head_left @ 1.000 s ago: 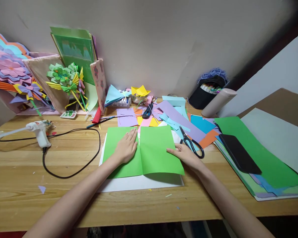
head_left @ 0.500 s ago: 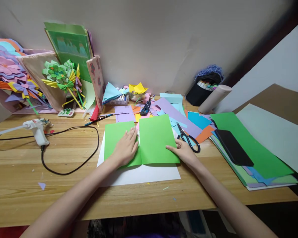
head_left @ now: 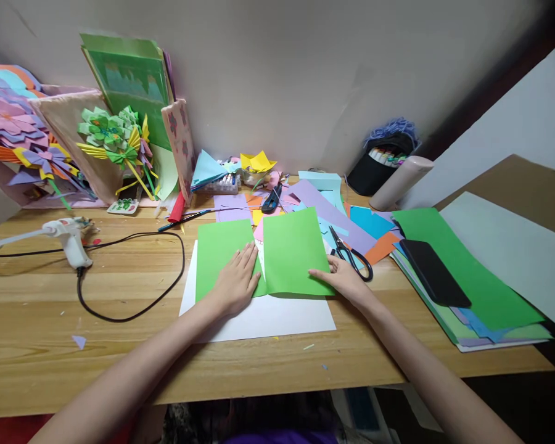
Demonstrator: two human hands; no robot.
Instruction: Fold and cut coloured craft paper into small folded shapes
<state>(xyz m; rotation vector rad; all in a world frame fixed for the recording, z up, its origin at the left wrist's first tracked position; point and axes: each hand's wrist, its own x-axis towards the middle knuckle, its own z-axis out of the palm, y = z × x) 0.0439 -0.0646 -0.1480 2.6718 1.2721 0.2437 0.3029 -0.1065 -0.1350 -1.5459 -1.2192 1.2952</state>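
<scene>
A light green sheet of paper [head_left: 291, 250], split down its middle at the far end, lies on a white sheet [head_left: 268, 317] on the wooden desk [head_left: 120, 345]. My left hand [head_left: 235, 280] lies flat on the sheet's left half, fingers stretched out and together. My right hand [head_left: 345, 277] rests at the right half's right edge, its fingers pressing on or pinching that edge. Black-handled scissors [head_left: 351, 256] lie just right of my right hand.
A white glue gun [head_left: 67, 237] with a looping black cord [head_left: 134, 296] lies at the left. Paper flowers [head_left: 115, 139] and card stand at the back left. Coloured scraps, a cutter [head_left: 272, 200], a marker case [head_left: 383, 163], a black phone [head_left: 432, 271] on paper stacks fill the back and right.
The green sheet has slid away from me, baring more white paper. Its two halves have parted at the far end into a V gap. Both hands moved with it.
</scene>
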